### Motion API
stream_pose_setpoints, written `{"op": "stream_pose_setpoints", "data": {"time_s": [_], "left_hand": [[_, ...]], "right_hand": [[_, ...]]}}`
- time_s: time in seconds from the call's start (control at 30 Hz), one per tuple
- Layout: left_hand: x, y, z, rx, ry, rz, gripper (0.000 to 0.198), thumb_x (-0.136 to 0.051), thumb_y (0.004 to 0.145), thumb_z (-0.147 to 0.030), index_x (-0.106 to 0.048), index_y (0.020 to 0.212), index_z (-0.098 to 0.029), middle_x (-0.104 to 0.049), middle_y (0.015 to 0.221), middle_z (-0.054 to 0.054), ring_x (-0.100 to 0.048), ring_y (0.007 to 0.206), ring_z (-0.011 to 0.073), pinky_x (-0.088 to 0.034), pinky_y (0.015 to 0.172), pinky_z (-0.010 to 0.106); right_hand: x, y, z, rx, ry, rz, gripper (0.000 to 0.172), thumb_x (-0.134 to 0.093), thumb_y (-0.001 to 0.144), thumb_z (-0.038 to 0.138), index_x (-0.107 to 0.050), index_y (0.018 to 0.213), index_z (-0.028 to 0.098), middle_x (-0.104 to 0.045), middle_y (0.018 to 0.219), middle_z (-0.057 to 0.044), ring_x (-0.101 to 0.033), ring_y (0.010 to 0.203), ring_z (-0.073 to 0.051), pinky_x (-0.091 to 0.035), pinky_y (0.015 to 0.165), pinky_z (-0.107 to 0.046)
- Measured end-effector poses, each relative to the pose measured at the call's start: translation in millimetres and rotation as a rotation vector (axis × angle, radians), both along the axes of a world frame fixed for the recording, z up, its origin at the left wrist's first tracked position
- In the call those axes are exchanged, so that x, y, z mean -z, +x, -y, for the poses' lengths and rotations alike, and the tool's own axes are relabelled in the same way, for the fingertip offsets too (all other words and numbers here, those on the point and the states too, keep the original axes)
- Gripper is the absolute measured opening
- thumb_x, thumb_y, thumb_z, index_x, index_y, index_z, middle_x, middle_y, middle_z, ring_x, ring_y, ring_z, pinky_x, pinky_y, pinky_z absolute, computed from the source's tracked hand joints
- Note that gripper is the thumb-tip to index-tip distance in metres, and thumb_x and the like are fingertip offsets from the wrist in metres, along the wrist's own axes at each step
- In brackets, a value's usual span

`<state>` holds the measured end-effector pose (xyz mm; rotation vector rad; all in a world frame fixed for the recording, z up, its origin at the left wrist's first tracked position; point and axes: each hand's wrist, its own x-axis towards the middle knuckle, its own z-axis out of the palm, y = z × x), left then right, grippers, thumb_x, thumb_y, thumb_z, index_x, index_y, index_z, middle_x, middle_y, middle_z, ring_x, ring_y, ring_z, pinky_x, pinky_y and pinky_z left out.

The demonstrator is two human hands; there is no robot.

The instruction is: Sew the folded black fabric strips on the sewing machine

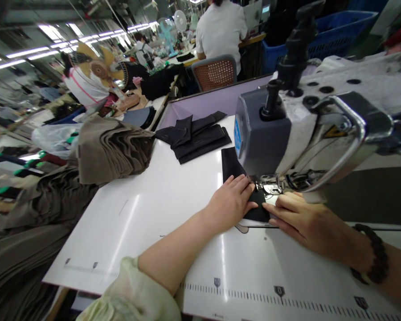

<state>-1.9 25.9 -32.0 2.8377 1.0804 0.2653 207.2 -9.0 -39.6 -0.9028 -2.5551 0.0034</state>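
A black fabric piece is laid on the white sewing table, right of the frame's centre, and its near part is placed beside the metal foot area of the sewing machine. It is pressed from above by the left hand, whose fingers are spread flat and whose thumb is held apart from them. The fabric's right edge is met by the fingertips of the right hand, where the fingers are partly bent; whether any cloth is pinched between them cannot be told. A dark bracelet is worn on the right wrist, and a pale green sleeve is seen on the left arm.

On the machine's grey head, a blue sticker with white marking is shown, but it cannot be read. A yellow triangular label is fixed farther right. Along the lower edge of the frame, a printed scale is marked "10", "0" and "10"; smaller print below it is illegible.

Folded black pieces are heaped above centre, and brownish-grey cloth is stacked at left. At the top, a person in white is seated on a chair, left of a blue basket.
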Motion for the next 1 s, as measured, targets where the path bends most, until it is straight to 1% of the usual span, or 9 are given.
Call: {"op": "stream_pose_setpoints", "data": {"time_s": [0.37,0.53,0.83,0.93,1.0], "left_hand": [[-0.3,0.1,-0.8,-0.004,0.012,0.011,0.041,-0.048,0.089,-0.038,-0.051,0.116,-0.007,-0.054,0.12,0.013,-0.045,0.119,0.0261,-0.036,0.102,0.039],[-0.1,-0.1,-2.3,-0.006,0.008,0.017,0.041,-0.048,0.089,-0.038,-0.051,0.116,-0.008,-0.053,0.121,0.013,-0.045,0.119,0.0261,-0.036,0.102,0.039],[3.2,-0.3,-4.8,0.002,0.005,0.025,0.042,-0.048,0.089,-0.038,-0.051,0.117,-0.007,-0.053,0.122,0.015,-0.044,0.119,0.0276,-0.037,0.102,0.042],[2.6,0.2,-6.8,-0.009,0.006,0.023,0.04,-0.048,0.089,-0.037,-0.052,0.114,-0.006,-0.053,0.121,0.016,-0.045,0.119,0.0284,-0.038,0.1,0.043],[0.5,0.0,-5.9,0.006,0.015,0.024,0.038,-0.05,0.089,-0.036,-0.054,0.113,-0.006,-0.055,0.118,0.015,-0.046,0.117,0.0283,-0.04,0.098,0.043]], "right_hand": [[-1.0,-1.4,-0.3,0.003,-0.008,0.003,0.025,-0.041,0.091,0.022,-0.062,0.098,0.011,-0.059,0.078,-0.007,-0.056,0.074,-0.016,-0.045,0.068,-0.028],[-1.2,-1.6,-0.9,0.011,0.002,-0.008,0.027,-0.039,0.092,0.023,-0.062,0.098,0.011,-0.059,0.077,-0.006,-0.056,0.072,-0.016,-0.045,0.066,-0.028],[0.3,-2.8,-2.0,0.015,0.025,0.01,0.026,-0.04,0.091,0.023,-0.062,0.099,0.009,-0.06,0.078,-0.007,-0.056,0.074,-0.017,-0.045,0.067,-0.028],[0.5,-3.5,-3.3,0.042,0.041,-0.012,0.029,-0.038,0.092,0.023,-0.061,0.1,0.009,-0.061,0.08,-0.009,-0.057,0.075,-0.018,-0.045,0.067,-0.029],[0.1,-3.4,-3.2,0.042,0.037,-0.022,0.029,-0.036,0.093,0.024,-0.061,0.1,0.01,-0.061,0.08,-0.009,-0.057,0.074,-0.017,-0.045,0.066,-0.029]]}}
